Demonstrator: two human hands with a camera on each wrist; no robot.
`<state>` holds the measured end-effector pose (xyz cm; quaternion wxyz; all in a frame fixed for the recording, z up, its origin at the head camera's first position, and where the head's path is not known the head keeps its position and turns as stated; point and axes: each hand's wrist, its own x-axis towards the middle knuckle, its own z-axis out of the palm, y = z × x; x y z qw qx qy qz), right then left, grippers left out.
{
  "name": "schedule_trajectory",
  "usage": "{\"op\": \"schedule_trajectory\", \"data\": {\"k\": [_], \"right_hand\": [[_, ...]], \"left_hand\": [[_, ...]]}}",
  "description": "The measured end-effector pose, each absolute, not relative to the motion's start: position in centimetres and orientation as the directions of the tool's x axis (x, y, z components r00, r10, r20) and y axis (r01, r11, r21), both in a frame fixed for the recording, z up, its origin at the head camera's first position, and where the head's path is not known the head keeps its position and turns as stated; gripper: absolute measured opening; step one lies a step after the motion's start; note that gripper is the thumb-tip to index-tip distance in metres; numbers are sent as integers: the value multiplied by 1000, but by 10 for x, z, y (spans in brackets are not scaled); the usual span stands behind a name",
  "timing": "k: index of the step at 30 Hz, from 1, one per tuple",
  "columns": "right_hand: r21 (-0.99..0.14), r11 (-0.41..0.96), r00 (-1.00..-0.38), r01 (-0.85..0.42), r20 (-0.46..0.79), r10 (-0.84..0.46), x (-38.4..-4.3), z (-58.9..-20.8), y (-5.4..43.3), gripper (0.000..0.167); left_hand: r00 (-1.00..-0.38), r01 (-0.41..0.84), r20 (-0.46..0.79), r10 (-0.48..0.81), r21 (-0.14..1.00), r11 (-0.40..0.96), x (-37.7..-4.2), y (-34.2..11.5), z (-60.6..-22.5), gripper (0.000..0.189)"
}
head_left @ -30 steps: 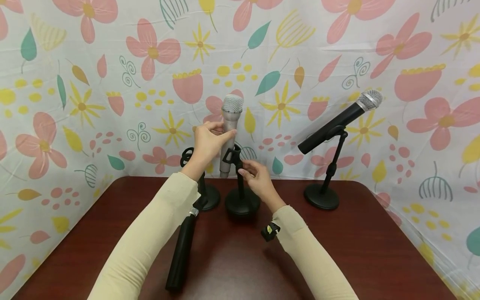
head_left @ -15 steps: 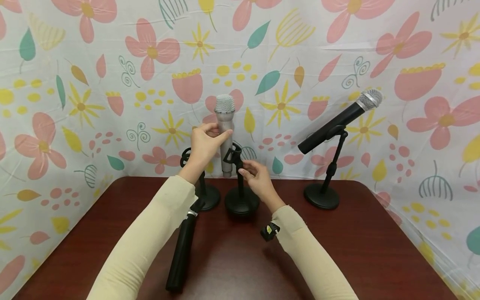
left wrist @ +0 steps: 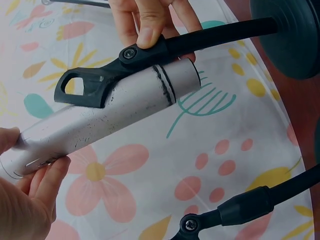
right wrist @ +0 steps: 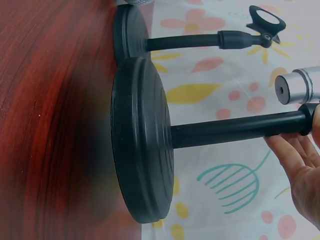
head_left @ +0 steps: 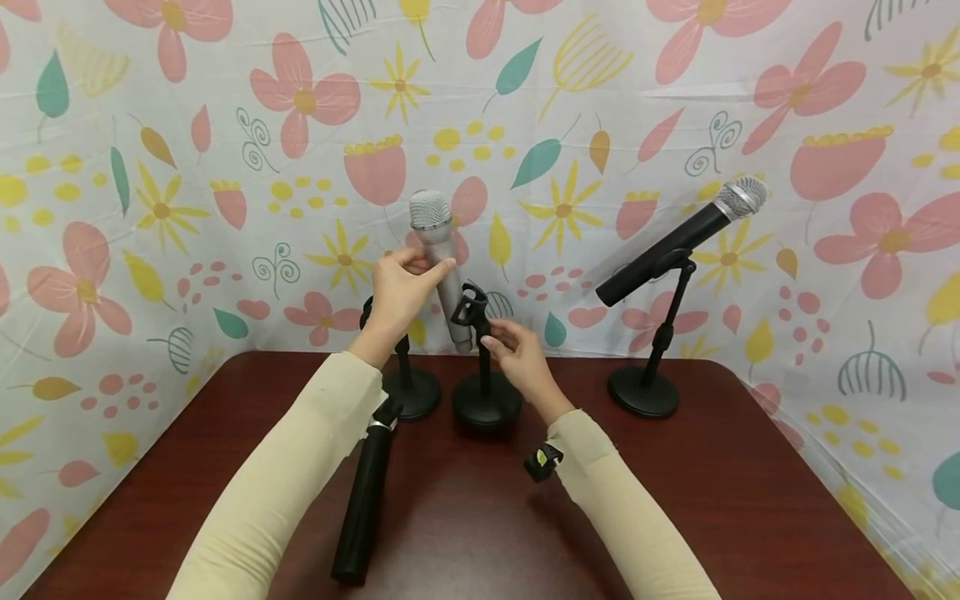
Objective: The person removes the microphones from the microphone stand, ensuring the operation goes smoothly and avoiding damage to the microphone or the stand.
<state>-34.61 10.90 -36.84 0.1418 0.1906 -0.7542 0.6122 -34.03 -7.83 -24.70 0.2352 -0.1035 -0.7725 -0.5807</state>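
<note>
My left hand [head_left: 401,287] pinches a silver microphone [head_left: 437,240] by its body, grille upward, its top leaning left. The tail end comes down just behind the clip [head_left: 471,310] of the middle black desk stand [head_left: 486,406]. In the left wrist view the microphone [left wrist: 135,95] runs alongside the open clip [left wrist: 102,82]; I cannot tell whether they touch. My right hand [head_left: 522,358] holds that stand's neck just below the clip, thumb on one side and fingertips on the other. The right wrist view shows the round base [right wrist: 142,140] and the post [right wrist: 225,131].
Left of the middle stand is another black stand [head_left: 414,393], partly hidden by my left arm. A black microphone [head_left: 362,504] lies on the reddish-brown table [head_left: 457,525]. To the right, a black microphone [head_left: 660,256] leans in its stand [head_left: 643,392]. Flower-patterned cloth [head_left: 600,83] hangs behind.
The silver microphone's grille has swung left and its tail end slightly right, tilting it from nearly upright. My left hand has shifted a little left; my right hand stays on the stand.
</note>
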Motion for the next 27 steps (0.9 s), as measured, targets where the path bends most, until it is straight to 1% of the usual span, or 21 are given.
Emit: {"op": "schedule_trajectory", "data": {"k": [7,11,14,18,21,23,25,27], "right_hand": [[-866,184,-885,-465,452,-110,-348,-364,107,39],[-871,195,-892,-452,439,-108,-349,-364,107,39],[-880,197,-902,-431,421,-94,-349,-365,110,40],[-882,202,-904,-426,419,-79,-349,-370,118,40],[-860,200,-882,-469,465,-72,-348,-373,122,39],[-835,178,-853,-521,519,-64,-349,-376,123,36],[-830,160,-844,-535,535,-48,-350,-377,122,35],[-843,157,-856,-515,516,-36,-351,-377,121,35]], "left_hand": [[-891,406,429,-150,899,166,-341,-84,-238,41],[-885,406,439,-158,891,200,-341,-87,-235,42],[-859,425,473,-197,873,240,-341,-93,-231,40],[-838,439,493,-236,864,245,-341,-101,-224,37],[-872,400,454,-183,876,269,-341,-101,-225,41],[-898,368,421,-126,877,309,-341,-99,-230,41],[-915,342,396,-84,866,364,-339,-97,-236,42],[-922,330,384,-57,852,407,-338,-96,-243,41]]}}
